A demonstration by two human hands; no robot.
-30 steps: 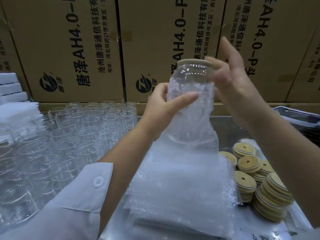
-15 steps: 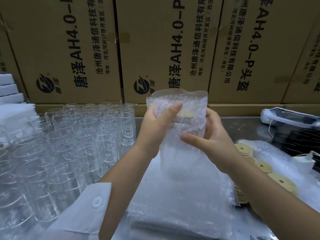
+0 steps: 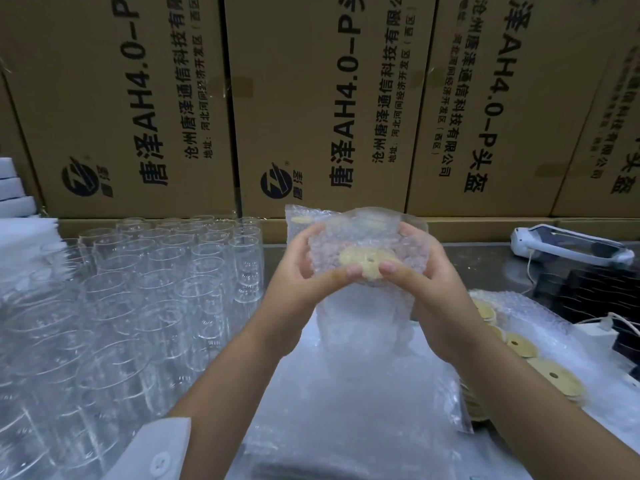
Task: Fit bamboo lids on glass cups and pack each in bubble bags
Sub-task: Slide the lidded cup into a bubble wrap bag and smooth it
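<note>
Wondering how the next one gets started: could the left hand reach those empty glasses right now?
Probably yes, once freed. The left hand grips the bagged cup, but the empty glasses stand just beside it, with nothing between.

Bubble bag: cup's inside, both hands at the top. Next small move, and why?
Probably fold the bubble bag top down over the lid. The bag covers the cup, its mouth stands open above the lid, and the left hand and right hand hold it there.
</note>
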